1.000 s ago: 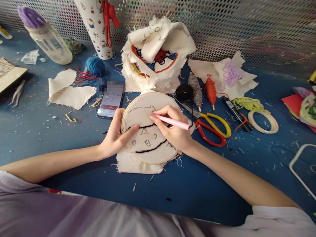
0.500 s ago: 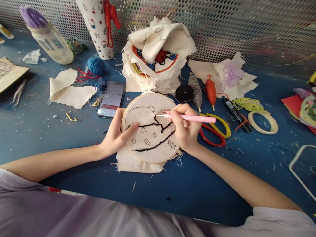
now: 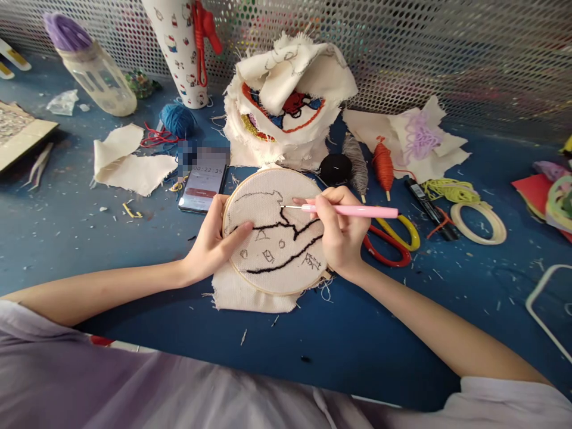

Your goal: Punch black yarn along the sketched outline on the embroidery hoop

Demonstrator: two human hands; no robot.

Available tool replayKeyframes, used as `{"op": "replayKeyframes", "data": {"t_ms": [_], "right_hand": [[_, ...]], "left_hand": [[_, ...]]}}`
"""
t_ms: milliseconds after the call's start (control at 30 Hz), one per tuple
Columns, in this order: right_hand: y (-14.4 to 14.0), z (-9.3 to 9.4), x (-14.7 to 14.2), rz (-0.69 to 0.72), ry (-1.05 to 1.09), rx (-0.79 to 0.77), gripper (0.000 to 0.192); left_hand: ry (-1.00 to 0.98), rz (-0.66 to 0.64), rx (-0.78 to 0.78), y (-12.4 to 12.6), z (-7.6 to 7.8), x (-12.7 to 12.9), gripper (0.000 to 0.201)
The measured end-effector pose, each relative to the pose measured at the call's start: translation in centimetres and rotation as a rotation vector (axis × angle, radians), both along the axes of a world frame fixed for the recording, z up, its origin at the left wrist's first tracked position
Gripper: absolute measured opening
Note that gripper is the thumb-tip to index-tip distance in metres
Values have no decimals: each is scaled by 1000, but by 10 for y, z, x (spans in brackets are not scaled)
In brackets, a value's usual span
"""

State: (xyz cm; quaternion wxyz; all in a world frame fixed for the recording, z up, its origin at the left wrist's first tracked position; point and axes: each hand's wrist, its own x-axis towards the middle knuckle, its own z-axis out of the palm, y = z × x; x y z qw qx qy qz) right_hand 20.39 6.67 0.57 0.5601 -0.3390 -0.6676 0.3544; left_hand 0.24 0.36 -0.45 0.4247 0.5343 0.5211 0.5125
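Note:
My left hand [image 3: 213, 243] grips the left side of a wooden embroidery hoop [image 3: 268, 292], thumb on top and fingers hidden beneath. White cloth [image 3: 257, 208] is stretched in the hoop, with pencil outlines and raised black yarn lines. My right hand [image 3: 343, 241] is closed around a pink-handled punch needle [image 3: 369, 211], held nearly level like a pen. Its thin metal tip lies at the upper end of the black line, near the hoop's middle; whether it pierces the cloth I cannot tell. A frayed cloth edge hangs below the hoop.
A phone [image 3: 203, 182] lies behind my left hand, and scissors [image 3: 391, 253] beside my right. Beyond the hoop are stacked embroidered cloths [image 3: 304, 140], a black yarn ball [image 3: 335, 170] and an orange yarn spool [image 3: 383, 167]. A tall cup [image 3: 179, 53] and a bottle [image 3: 100, 77] stand behind.
The punch needle and my right hand have shifted slightly right relative to the hoop, and more of the metal shaft shows. The whole view has moved a little; my left hand keeps its hold.

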Motion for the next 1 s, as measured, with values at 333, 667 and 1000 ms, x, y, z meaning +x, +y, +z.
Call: {"op": "replayKeyframes", "data": {"t_ms": [333, 667, 1000], "right_hand": [[4, 1, -5, 34, -472, 256, 10], [1, 3, -2, -27, -83, -28, 18], [9, -4, 0, 34, 139, -144, 22]], "left_hand": [[31, -8, 22, 1, 2, 1, 23], [40, -31, 29, 1, -2, -1, 23], [23, -12, -19, 0, -1, 0, 25]]}}
